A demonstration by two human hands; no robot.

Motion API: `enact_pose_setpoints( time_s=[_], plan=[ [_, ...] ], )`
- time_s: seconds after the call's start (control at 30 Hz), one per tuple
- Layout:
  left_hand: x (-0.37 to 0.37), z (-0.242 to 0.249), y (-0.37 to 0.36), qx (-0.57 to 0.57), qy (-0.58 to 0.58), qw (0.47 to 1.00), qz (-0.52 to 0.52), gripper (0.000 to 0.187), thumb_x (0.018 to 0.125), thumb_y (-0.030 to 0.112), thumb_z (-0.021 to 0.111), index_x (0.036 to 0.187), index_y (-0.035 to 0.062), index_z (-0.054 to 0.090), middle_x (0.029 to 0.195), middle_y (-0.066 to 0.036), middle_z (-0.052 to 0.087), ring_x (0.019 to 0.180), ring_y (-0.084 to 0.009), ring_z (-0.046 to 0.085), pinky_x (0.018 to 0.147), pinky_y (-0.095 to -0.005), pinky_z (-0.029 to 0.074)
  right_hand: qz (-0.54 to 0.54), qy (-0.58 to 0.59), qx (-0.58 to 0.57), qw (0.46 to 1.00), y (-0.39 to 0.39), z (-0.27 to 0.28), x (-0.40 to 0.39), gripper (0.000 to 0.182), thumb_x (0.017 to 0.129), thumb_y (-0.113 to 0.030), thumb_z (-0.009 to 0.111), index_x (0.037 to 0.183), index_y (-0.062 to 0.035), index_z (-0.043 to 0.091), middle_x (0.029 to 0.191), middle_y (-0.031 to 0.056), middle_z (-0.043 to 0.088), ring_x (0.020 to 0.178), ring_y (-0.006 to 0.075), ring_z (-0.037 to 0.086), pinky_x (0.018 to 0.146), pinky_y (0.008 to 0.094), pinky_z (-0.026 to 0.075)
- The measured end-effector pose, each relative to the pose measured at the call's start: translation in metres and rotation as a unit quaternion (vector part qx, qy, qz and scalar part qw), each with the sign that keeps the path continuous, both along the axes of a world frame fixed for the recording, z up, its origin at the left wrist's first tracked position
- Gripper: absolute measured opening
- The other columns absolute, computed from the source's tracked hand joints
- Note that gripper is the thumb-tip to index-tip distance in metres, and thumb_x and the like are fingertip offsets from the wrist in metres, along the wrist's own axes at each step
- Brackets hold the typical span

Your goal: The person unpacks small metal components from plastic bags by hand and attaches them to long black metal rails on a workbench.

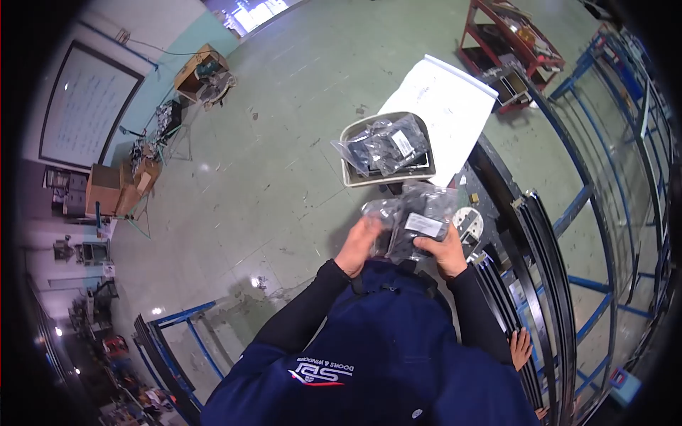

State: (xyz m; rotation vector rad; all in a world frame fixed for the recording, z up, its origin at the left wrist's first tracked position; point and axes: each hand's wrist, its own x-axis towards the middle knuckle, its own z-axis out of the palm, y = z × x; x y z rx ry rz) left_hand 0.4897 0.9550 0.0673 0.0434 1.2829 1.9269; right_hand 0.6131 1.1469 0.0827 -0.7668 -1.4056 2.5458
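Observation:
My right hand [444, 250] is closed on a clear plastic bag [430, 206] of dark parts with a white label, its thumb across the lower front. Slightly blurred, my left hand [361, 245] grips a second clear plastic bag [383, 209], held against the first one's left side. Just beyond both bags stands a light-coloured bin [346, 170], filled with more bagged dark parts [387, 145], one bearing a white label. The exact kind of parts inside the bags cannot be made out.
A large white paper sheet [455, 106] lies behind the bin. Long black profiles [547, 277] rest on blue racks at right, where another person's hand [521, 348] touches them. A red cart [508, 42] stands at the back; cardboard boxes [106, 190] are at left.

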Motion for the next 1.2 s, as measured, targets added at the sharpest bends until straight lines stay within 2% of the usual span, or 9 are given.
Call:
enact_pose_setpoints(
  time_s=[0.07, 0.23, 0.37, 0.5, 0.57, 0.63, 0.83, 1.03, 1.2],
  plan=[
    [-0.032, 0.006, -0.014, -0.111, -0.02, 0.993, 0.026, 0.053, 0.104, 0.033, 0.066, 0.142, 0.0, 0.05, 0.13, -0.013, 0.064, 0.109, -0.019, 0.066, 0.086, -0.0299, 0.054, -0.029, -0.019, -0.019, 0.999, 0.004, 0.008, -0.011, 0.045, 0.083, -0.001, 0.077, 0.127, 0.0003, 0.066, 0.118, 0.0065, 0.072, 0.112, 0.0189, 0.067, 0.099, 0.033, 0.05],
    [-0.125, -0.017, -0.011, -0.272, 0.136, 0.937, 0.171, 0.06, 0.1, 0.034, 0.07, 0.145, -0.0003, 0.05, 0.137, -0.018, 0.061, 0.115, -0.0224, 0.064, 0.092, -0.0324, 0.053, -0.136, -0.031, -0.142, 0.98, 0.016, -0.018, -0.039, 0.046, 0.084, 0.001, 0.07, 0.13, -0.0008, 0.064, 0.118, 0.0071, 0.072, 0.105, 0.0217, 0.069, 0.097, 0.0371, 0.053],
    [-0.207, -0.061, 0.004, -0.334, 0.253, 0.906, 0.057, 0.049, 0.095, 0.032, 0.075, 0.129, -0.0023, 0.065, 0.142, -0.021, 0.059, 0.12, -0.0271, 0.063, 0.102, -0.0387, 0.049, -0.163, -0.03, -0.15, 0.975, 0.019, -0.014, -0.066, 0.047, 0.086, 0.001, 0.068, 0.132, -0.0006, 0.061, 0.118, 0.008, 0.072, 0.108, 0.0229, 0.07, 0.099, 0.0388, 0.054],
    [-0.233, -0.069, 0.021, -0.402, 0.466, 0.788, 0.021, 0.033, 0.097, 0.028, 0.073, 0.113, -0.0008, 0.066, 0.128, -0.015, 0.065, 0.111, -0.023, 0.063, 0.1, -0.0347, 0.048, -0.242, -0.018, -0.112, 0.964, 0.01, -0.017, -0.079, 0.048, 0.086, 0.001, 0.067, 0.134, -0.0005, 0.06, 0.122, 0.0087, 0.071, 0.111, 0.0231, 0.069, 0.101, 0.0395, 0.053],
    [-0.236, -0.04, 0.034, -0.242, 0.352, 0.903, 0.04, 0.026, 0.101, 0.023, 0.068, 0.114, 0.0018, 0.064, 0.119, -0.011, 0.066, 0.107, -0.0178, 0.062, 0.094, -0.0323, 0.049, -0.28, -0.001, -0.137, 0.95, 0.005, -0.017, -0.076, 0.049, 0.086, 0.001, 0.067, 0.134, -0.0008, 0.06, 0.124, 0.0086, 0.07, 0.113, 0.0232, 0.068, 0.102, 0.0399, 0.053],
    [-0.254, -0.039, 0.04, -0.127, 0.238, 0.963, 0.014, 0.014, 0.107, 0.019, 0.058, 0.115, 0.0081, 0.057, 0.105, -0.001, 0.065, 0.097, -0.0077, 0.059, 0.082, -0.0272, 0.05, -0.305, 0.01, -0.158, 0.939, -0.002, -0.021, -0.07, 0.051, 0.086, 0.001, 0.066, 0.137, -0.0017, 0.058, 0.127, 0.0086, 0.069, 0.116, 0.024, 0.066, 0.105, 0.0415, 0.052],
    [-0.321, 0.032, 0.058, -0.085, 0.193, 0.97, 0.118, 0.015, 0.111, 0.025, 0.051, 0.111, 0.0094, 0.049, 0.097, 0.0, 0.062, 0.084, -0.0076, 0.058, 0.072, -0.0251, 0.049, -0.359, 0.015, -0.163, 0.919, -0.005, -0.03, -0.053, 0.047, 0.088, -0.003, 0.066, 0.134, -0.0014, 0.06, 0.124, 0.0102, 0.071, 0.115, 0.0267, 0.068, 0.107, 0.0439, 0.051],
    [-0.368, 0.015, 0.047, -0.012, 0.179, 0.973, 0.145, 0.017, 0.112, 0.026, 0.048, 0.111, 0.0082, 0.048, 0.103, -0.003, 0.061, 0.096, -0.0119, 0.061, 0.084, -0.0304, 0.052, -0.42, -0.011, -0.163, 0.893, -0.005, -0.046, -0.034, 0.031, 0.088, -0.006, 0.068, 0.119, -0.0008, 0.065, 0.115, 0.0117, 0.074, 0.103, 0.0271, 0.073, 0.1, 0.0426, 0.056],
    [-0.35, 0.001, 0.051, -0.037, 0.118, 0.977, 0.171, 0.021, 0.113, 0.028, 0.047, 0.113, 0.0069, 0.049, 0.105, -0.004, 0.061, 0.098, -0.0136, 0.062, 0.087, -0.0331, 0.052, -0.383, -0.059, -0.117, 0.914, -0.011, -0.024, -0.069, 0.049, 0.085, -0.001, 0.069, 0.133, 0.001, 0.059, 0.123, 0.0098, 0.07, 0.107, 0.023, 0.07, 0.096, 0.0366, 0.056]
  ],
)
